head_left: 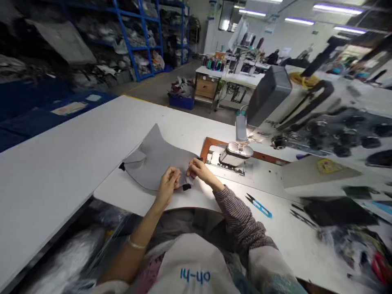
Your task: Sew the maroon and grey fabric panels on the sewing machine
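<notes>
A grey fabric piece (159, 161) with small black tabs at its corners lies on the white table in front of me. My left hand (169, 183) is at its near edge, fingertips pinched together; whatever is between them is too small to make out. Just to the right, my right hand (197, 169) pinches the fabric's right end, where a small folded bit shows under the fingers. One black tab (186, 187) hangs at the near edge between and below the hands.
Right of the fabric stands a sewing machine (235, 154) with its lamp lit. Blue thread snips (259, 205) and dark tweezers (303, 218) lie on the white tabletop (76, 134). A plastic bag of scraps (352, 249) sits at the right. Blue shelves (139, 41) stand behind.
</notes>
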Action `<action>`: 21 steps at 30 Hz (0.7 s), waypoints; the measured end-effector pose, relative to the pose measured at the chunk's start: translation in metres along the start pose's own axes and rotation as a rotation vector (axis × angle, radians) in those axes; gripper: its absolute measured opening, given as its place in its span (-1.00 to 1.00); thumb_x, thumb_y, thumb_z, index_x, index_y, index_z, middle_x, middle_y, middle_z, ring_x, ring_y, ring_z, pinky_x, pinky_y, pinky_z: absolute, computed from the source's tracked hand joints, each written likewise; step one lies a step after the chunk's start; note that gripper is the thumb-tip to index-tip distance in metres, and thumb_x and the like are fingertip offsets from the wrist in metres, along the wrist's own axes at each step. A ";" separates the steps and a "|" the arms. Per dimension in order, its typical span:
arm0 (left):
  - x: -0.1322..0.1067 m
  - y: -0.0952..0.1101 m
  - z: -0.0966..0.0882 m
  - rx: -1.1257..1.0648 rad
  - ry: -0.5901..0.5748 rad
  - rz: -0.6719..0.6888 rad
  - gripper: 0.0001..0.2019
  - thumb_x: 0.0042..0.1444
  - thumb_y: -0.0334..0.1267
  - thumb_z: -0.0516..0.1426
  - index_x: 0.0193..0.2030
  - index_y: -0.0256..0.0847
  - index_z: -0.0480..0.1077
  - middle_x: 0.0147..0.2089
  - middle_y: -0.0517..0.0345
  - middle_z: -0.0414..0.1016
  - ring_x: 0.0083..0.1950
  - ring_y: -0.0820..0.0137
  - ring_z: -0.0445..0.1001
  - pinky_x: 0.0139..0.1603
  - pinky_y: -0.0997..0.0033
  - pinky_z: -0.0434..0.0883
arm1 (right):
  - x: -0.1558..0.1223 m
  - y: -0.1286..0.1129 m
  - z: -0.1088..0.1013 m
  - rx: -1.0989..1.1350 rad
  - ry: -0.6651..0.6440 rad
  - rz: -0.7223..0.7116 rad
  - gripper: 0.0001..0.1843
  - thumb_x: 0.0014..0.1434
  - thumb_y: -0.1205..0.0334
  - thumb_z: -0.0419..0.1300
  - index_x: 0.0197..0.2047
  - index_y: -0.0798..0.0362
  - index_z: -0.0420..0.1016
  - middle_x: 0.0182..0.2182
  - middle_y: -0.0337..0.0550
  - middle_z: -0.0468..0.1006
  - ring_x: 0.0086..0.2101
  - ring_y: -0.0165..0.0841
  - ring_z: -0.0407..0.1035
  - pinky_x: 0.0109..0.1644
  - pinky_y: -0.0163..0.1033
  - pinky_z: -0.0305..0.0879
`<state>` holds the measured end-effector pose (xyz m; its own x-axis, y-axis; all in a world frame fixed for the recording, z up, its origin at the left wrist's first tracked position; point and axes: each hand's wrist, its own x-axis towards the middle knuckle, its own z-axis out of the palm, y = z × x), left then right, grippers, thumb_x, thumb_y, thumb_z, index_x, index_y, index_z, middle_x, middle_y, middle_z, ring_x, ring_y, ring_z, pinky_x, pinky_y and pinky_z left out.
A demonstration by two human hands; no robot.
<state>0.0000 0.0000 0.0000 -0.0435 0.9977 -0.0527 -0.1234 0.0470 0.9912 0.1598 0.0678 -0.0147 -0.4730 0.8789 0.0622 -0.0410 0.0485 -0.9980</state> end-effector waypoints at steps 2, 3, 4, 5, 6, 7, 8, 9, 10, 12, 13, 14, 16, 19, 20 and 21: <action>-0.003 -0.009 -0.015 0.084 -0.042 -0.082 -0.57 0.04 0.14 0.21 -0.37 -0.19 0.23 -0.55 0.39 0.08 -0.58 0.62 -0.02 -0.63 0.67 -0.04 | -0.001 0.012 0.000 0.129 0.227 -0.002 -0.83 0.15 0.16 0.05 -0.37 -0.02 0.08 -0.63 -0.45 0.21 -0.65 -0.52 0.06 -0.60 -0.41 -0.04; -0.003 -0.013 -0.021 0.130 -0.069 -0.109 -0.57 0.03 0.14 0.22 -0.38 -0.20 0.24 -0.57 0.39 0.07 -0.58 0.61 -0.01 -0.63 0.67 -0.04 | -0.003 0.017 -0.002 0.175 0.310 -0.005 -0.81 0.13 0.16 0.06 -0.38 -0.03 0.06 -0.64 -0.47 0.14 -0.65 -0.53 0.02 -0.61 -0.42 -0.08; -0.003 -0.015 -0.026 0.176 -0.099 -0.127 -0.57 0.02 0.14 0.22 -0.39 -0.20 0.25 -0.57 0.38 0.08 -0.58 0.60 0.01 -0.63 0.67 -0.03 | -0.005 0.020 -0.004 0.210 0.372 -0.006 -0.79 0.13 0.16 0.07 -0.39 -0.03 0.04 -0.64 -0.48 0.10 -0.65 -0.53 -0.02 -0.61 -0.42 -0.10; -0.002 -0.015 -0.030 0.223 -0.127 -0.143 -0.58 0.03 0.14 0.21 -0.39 -0.20 0.26 -0.58 0.37 0.09 -0.58 0.59 0.02 -0.62 0.66 -0.02 | -0.009 0.021 -0.007 0.236 0.419 0.001 -0.77 0.12 0.15 0.08 -0.40 -0.03 0.03 -0.64 -0.49 0.07 -0.65 -0.53 -0.04 -0.61 -0.42 -0.12; -0.002 -0.013 -0.031 0.271 -0.156 -0.145 -0.59 0.05 0.14 0.20 -0.39 -0.20 0.29 -0.57 0.36 0.12 -0.58 0.58 0.05 -0.62 0.65 0.00 | -0.013 0.019 -0.011 0.245 0.434 0.006 -0.76 0.12 0.14 0.09 -0.40 -0.03 0.04 -0.64 -0.48 0.07 -0.65 -0.53 -0.05 -0.61 -0.42 -0.12; 0.000 -0.009 -0.029 0.322 -0.197 -0.132 -0.61 0.07 0.13 0.18 -0.37 -0.20 0.33 -0.54 0.32 0.19 -0.57 0.57 0.08 -0.61 0.63 0.02 | -0.018 0.015 -0.013 0.241 0.420 0.002 -0.75 0.13 0.13 0.11 -0.40 -0.03 0.06 -0.64 -0.48 0.09 -0.65 -0.53 -0.04 -0.60 -0.42 -0.10; 0.001 -0.004 -0.025 0.375 -0.255 -0.106 -0.63 0.09 0.12 0.16 -0.36 -0.20 0.37 -0.47 0.27 0.30 -0.55 0.57 0.12 -0.60 0.61 0.06 | -0.023 0.008 -0.016 0.230 0.382 -0.014 -0.74 0.15 0.10 0.13 -0.39 -0.02 0.09 -0.63 -0.47 0.12 -0.64 -0.53 -0.02 -0.60 -0.41 -0.06; 0.003 0.003 -0.018 0.428 -0.331 -0.067 -0.65 0.11 0.09 0.15 -0.35 -0.20 0.41 -0.35 0.20 0.40 -0.53 0.55 0.18 -0.57 0.58 0.10 | -0.028 0.000 -0.018 0.209 0.330 -0.042 -0.74 0.17 0.08 0.14 -0.37 -0.01 0.13 -0.62 -0.45 0.16 -0.63 -0.53 0.02 -0.58 -0.40 -0.01; 0.006 0.011 -0.009 0.481 -0.417 -0.017 -0.66 0.13 0.07 0.14 -0.35 -0.20 0.44 -0.22 0.14 0.47 -0.49 0.54 0.24 -0.53 0.56 0.16 | -0.033 -0.010 -0.020 0.178 0.272 -0.078 -0.74 0.20 0.05 0.14 -0.34 0.00 0.17 -0.59 -0.42 0.21 -0.62 -0.52 0.08 -0.55 -0.39 0.06; 0.011 0.027 0.011 0.579 -0.566 0.094 -0.68 0.16 0.02 0.13 -0.38 -0.21 0.48 -0.10 0.11 0.51 -0.41 0.50 0.31 -0.42 0.52 0.23 | -0.044 -0.030 -0.024 0.065 0.186 -0.151 -0.74 0.27 0.00 0.11 -0.29 0.02 0.23 -0.53 -0.36 0.30 -0.56 -0.48 0.22 -0.47 -0.34 0.19; 0.014 0.034 0.020 0.624 -0.607 0.142 -0.69 0.17 0.00 0.12 -0.38 -0.20 0.48 -0.15 0.13 0.52 -0.39 0.48 0.32 -0.37 0.51 0.24 | -0.051 -0.037 -0.028 -0.026 0.188 -0.176 -0.74 0.29 0.00 0.09 -0.27 0.02 0.26 -0.49 -0.31 0.37 -0.51 -0.44 0.29 -0.40 -0.31 0.25; 0.017 0.040 0.027 0.665 -0.621 0.180 -0.70 0.18 -0.02 0.10 -0.37 -0.20 0.49 -0.24 0.17 0.53 -0.40 0.47 0.31 -0.35 0.50 0.23 | -0.060 -0.041 -0.033 -0.147 0.229 -0.196 -0.74 0.31 0.00 0.07 -0.25 0.03 0.30 -0.43 -0.24 0.43 -0.43 -0.40 0.36 -0.32 -0.27 0.30; 0.021 0.050 0.037 0.724 -0.586 0.220 -0.70 0.21 -0.04 0.07 -0.34 -0.19 0.50 -0.39 0.24 0.49 -0.45 0.48 0.27 -0.37 0.49 0.19 | -0.091 -0.037 -0.049 -0.479 0.427 -0.193 -0.73 0.32 0.01 0.05 -0.19 0.05 0.38 -0.25 -0.08 0.51 -0.21 -0.27 0.40 -0.10 -0.15 0.32; 0.026 0.064 0.039 0.761 -0.470 0.304 -0.71 0.23 -0.06 0.06 -0.30 -0.17 0.51 -0.36 0.23 0.52 -0.37 0.44 0.33 -0.35 0.48 0.19 | -0.167 0.001 -0.080 -1.015 0.785 0.055 -0.64 0.28 0.00 0.08 -0.03 0.07 0.46 0.00 0.09 0.46 0.03 -0.05 0.26 0.12 0.07 0.18; 0.027 0.069 0.038 0.774 -0.433 0.346 -0.71 0.23 -0.05 0.06 -0.31 -0.16 0.51 -0.33 0.22 0.53 -0.31 0.41 0.36 -0.32 0.47 0.20 | -0.195 0.018 -0.090 -1.128 0.831 0.202 -0.60 0.26 -0.03 0.08 -0.01 0.06 0.48 -0.01 0.12 0.45 0.01 -0.01 0.26 0.08 0.10 0.19; 0.029 0.075 0.037 0.787 -0.400 0.386 -0.72 0.22 -0.05 0.07 -0.32 -0.16 0.52 -0.31 0.20 0.55 -0.27 0.40 0.38 -0.30 0.47 0.22 | -0.222 0.035 -0.099 -1.198 0.810 0.318 -0.58 0.26 -0.05 0.06 -0.01 0.06 0.49 -0.06 0.12 0.46 -0.05 0.00 0.28 0.01 0.10 0.23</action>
<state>0.0262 0.0343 0.0773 0.4170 0.8878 0.1945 0.5358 -0.4130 0.7364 0.3502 -0.0786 -0.0647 0.3018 0.9272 0.2218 0.8919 -0.1924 -0.4092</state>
